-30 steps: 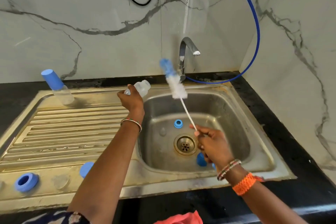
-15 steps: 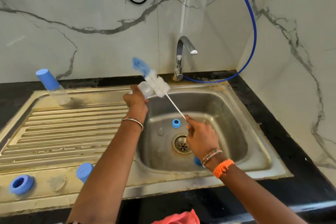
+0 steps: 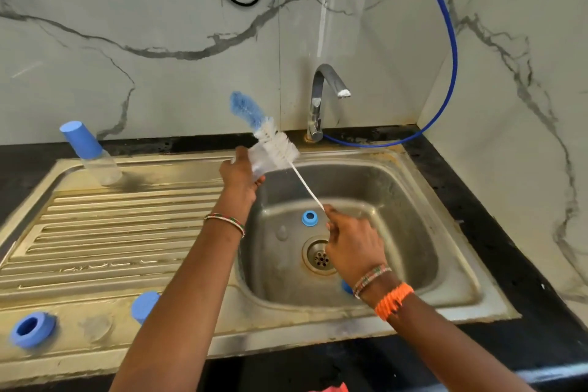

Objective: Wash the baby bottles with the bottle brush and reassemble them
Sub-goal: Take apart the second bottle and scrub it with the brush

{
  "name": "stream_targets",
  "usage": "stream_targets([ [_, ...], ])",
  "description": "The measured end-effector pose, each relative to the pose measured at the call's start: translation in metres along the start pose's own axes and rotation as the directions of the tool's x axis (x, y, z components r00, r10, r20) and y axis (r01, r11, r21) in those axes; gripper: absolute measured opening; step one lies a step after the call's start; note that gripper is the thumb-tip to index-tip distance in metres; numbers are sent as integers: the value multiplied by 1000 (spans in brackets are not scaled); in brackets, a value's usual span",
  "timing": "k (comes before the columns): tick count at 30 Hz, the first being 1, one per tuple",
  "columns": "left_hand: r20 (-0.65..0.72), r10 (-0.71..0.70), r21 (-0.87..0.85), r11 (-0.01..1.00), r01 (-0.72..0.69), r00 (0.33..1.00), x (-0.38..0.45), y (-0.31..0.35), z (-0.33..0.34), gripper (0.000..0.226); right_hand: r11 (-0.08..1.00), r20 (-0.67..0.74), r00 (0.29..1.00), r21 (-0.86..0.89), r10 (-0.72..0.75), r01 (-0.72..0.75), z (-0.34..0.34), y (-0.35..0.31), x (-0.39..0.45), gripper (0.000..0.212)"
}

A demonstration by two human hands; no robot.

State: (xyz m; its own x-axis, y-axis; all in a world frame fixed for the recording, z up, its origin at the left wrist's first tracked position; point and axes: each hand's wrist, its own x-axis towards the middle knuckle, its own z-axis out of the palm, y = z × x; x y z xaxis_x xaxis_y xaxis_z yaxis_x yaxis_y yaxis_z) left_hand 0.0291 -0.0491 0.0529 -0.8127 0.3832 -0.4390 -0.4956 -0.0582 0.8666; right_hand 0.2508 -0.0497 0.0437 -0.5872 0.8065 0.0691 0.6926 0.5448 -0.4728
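Two hands work over the sink (image 3: 375, 169): left hand (image 3: 238, 173) grips the bottle (image 3: 259, 159), right hand (image 3: 351, 240) pinches the brush (image 3: 276, 145) handle, bristles lying across the bottle mouth.

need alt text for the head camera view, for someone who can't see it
Over a steel sink, a person's left hand holds a clear baby bottle while the right hand pinches the wire handle of a bottle brush whose bristles lie against the bottle. A capped bottle stands on the drainboard; a blue ring lies in the basin.
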Motion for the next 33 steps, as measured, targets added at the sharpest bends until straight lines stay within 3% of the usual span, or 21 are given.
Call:
stream_targets([
  [3, 34, 48, 83, 995, -51, 998, -9, -15, 6, 28, 1000, -34, 999, 21, 4, -3, 3, -7, 18, 50],
  [8, -83, -21, -11, 1000, 20, 996, 16, -8, -21, 43, 996, 67, 998, -87, -20, 26, 2, 14, -9, 54],
  [13, 55, 105, 210, 971, -114, 993, -4, -21, -2, 35, 998, 30, 999, -63, 15, -14, 2, 6, 7, 54],
  [16, 126, 101, 278, 951, -133, 987, -12, -29, 8, 34, 1000, -15, 1000, -23, 17, -18, -1, 4, 19, 51],
  [21, -32, 58, 140, 989, -53, 998, 8, -10, -8, 37, 997, 73, 997, -80, -1, 7, -8, 24, -19, 51],
  [26, 163, 22, 266, 962, -66, 986, -7, -18, -1, 41, 991, -34, 995, 102, 94, -90, -2, 24, 3, 42],
  [29, 237, 38, 289, 951, -108, 971, -21, -30, 2, 32, 960, 52, 988, 233, 147, -155, -7, 28, 25, 33],
  [33, 248, 44, 175, 981, -89, 968, -28, -36, 1, 26, 905, 157, 968, 351, 195, -239, -16, 34, 25, 26],
])
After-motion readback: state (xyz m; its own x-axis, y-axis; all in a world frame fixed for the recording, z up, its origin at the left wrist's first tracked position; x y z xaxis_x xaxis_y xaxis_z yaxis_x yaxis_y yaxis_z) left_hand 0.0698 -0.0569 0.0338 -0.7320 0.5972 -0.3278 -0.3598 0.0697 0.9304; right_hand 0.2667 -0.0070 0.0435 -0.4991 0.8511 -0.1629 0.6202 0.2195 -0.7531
